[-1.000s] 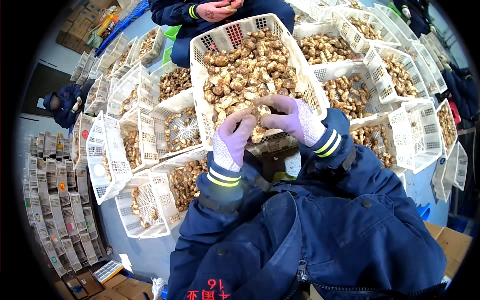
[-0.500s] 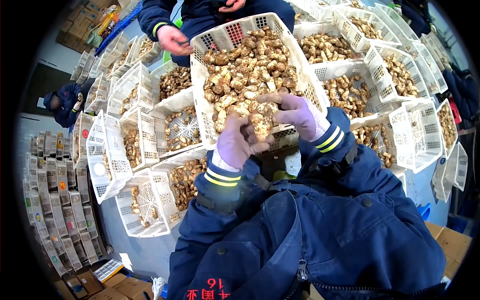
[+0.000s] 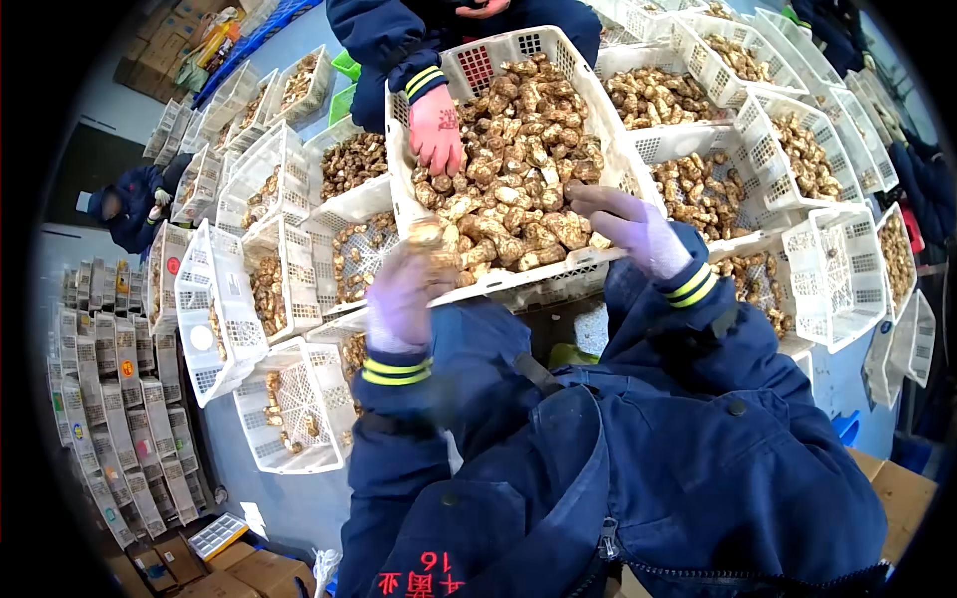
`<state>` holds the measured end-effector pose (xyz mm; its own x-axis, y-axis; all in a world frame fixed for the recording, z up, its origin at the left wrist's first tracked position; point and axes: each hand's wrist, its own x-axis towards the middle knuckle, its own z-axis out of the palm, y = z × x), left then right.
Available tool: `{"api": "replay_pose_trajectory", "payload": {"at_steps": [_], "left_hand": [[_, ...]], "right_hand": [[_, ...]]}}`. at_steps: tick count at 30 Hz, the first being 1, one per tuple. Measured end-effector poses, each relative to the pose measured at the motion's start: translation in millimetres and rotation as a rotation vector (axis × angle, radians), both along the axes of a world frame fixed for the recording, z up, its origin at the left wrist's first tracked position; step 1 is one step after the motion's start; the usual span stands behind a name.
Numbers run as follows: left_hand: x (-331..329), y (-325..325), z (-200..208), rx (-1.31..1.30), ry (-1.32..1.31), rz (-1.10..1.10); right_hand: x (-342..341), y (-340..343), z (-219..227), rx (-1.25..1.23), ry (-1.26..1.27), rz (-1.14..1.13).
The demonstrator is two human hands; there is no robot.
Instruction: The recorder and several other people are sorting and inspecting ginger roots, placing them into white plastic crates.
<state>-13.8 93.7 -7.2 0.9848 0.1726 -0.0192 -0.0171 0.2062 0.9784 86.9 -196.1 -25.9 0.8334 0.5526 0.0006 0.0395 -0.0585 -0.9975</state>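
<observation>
A white perforated basket heaped with stubby brown-and-cream mushrooms stands in front of me. My left hand, in a pale purple glove, is over the basket's near left corner and blurred by motion. A smeared mushroom shows at its fingertips, and the fingers look closed on it. My right hand, gloved alike, reaches over the near right rim. Its fingers are stretched out above the heap, holding nothing. Across from me, a co-worker's pink-gloved hand touches the mushrooms at the left side.
More white baskets with mushrooms stand on both sides, such as a left one and a right one. A tilted basket leans at far left. Stacked crates and cardboard boxes are farther out. Another person works at far left.
My hands, which were together around a mushroom, have parted: the left moved left with a mushroom, the right moved right and opened. The co-worker's hand came from outside the rim into the basket.
</observation>
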Motion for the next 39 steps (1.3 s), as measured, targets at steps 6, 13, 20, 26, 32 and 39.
{"api": "replay_pose_trajectory", "payload": {"at_steps": [6,13,20,26,32,39], "left_hand": [[48.9,139.3,-35.3,-0.523,0.214,0.244],[125.6,66.9,-1.8,0.694,0.051,-0.154],[157.1,-37.0,-42.6,1.645,-0.097,-0.758],[159.8,-43.2,-43.4,1.721,0.031,-0.737],[104.4,-28.6,1.3,0.621,0.049,-0.500],[33.3,-69.7,-5.8,-0.577,0.265,-0.552]], "right_hand": [[0.5,-15.7,2.8,-0.104,0.029,-0.064],[1.1,-14.3,0.9,-0.093,0.000,-0.072],[-2.1,-16.8,6.5,-0.212,-0.081,-0.068],[4.1,-34.2,7.5,-0.179,-0.095,-0.117],[-2.6,-25.6,11.8,-0.134,-0.119,-0.066],[-17.7,24.2,24.6,0.034,0.043,0.142]]}}
